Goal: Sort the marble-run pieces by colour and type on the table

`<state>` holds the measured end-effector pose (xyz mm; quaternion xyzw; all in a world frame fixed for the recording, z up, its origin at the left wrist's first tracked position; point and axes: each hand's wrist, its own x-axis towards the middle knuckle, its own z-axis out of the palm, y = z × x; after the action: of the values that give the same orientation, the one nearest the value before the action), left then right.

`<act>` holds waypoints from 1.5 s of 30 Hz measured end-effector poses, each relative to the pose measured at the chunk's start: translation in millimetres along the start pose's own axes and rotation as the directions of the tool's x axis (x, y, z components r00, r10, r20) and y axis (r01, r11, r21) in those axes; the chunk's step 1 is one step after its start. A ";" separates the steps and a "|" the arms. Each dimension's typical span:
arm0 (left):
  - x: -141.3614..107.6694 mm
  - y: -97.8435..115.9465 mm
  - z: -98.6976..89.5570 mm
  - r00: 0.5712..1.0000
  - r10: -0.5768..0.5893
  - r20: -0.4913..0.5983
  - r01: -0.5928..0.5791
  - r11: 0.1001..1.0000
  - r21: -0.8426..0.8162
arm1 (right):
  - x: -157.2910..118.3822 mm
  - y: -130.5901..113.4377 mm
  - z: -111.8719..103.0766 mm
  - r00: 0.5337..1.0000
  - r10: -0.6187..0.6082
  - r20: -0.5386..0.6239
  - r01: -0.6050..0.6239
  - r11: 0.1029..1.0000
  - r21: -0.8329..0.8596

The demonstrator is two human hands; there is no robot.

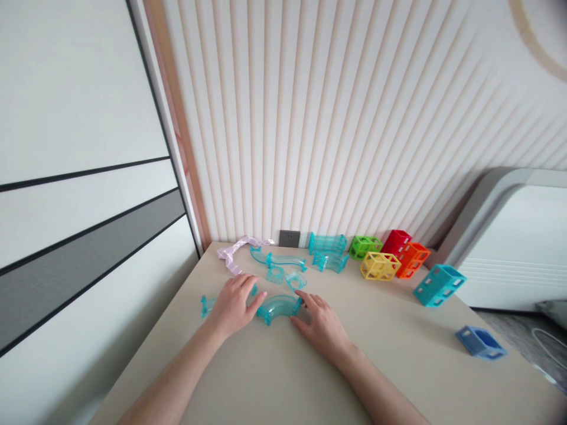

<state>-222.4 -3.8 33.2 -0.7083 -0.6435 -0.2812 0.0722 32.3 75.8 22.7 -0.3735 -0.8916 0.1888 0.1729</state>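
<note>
Closely, 2 hands (234, 302) (325, 327) flank a curved teal piece (278, 306).

Premises: a home, judging by fittings and contents; exact room not confirmed. Cream fluted wall panelling (274, 118) fills the upper centre of the frame, a dark power socket (289, 238) at its foot. A white cabinet front (80, 88) with grey band stands at left; a rounded grey-and-white panel (522, 236), resembling a headboard, at right. Toys noted on the beige table (274, 383), lower centre: teal track pieces (280, 306), coloured hollow blocks (439, 285).
</note>
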 end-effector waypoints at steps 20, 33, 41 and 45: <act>-11.5 29.2 31.0 0.963 -0.068 0.261 0.120 0.974 -0.190 | 0.4 3.4 4.4 0.999 -0.014 -0.052 0.014 1.000 0.004; -13.3 26.9 38.7 0.964 -0.111 0.240 0.159 0.969 -0.190 | 0.4 2.5 3.2 0.999 -0.019 -0.038 0.019 1.000 -0.001; -12.4 28.2 35.9 0.963 -0.109 0.245 0.160 0.967 -0.200 | 0.0 1.0 1.8 0.999 -0.021 -0.046 0.021 1.000 0.004; -12.7 28.5 35.7 0.967 -0.105 0.232 0.152 0.969 -0.194 | 0.2 0.8 1.6 0.999 -0.022 -0.045 0.022 1.000 0.004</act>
<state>-184.6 -3.0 4.7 -0.6952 -0.6589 -0.2719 -0.0932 32.0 76.1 20.9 -0.3672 -0.8912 0.1806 0.1958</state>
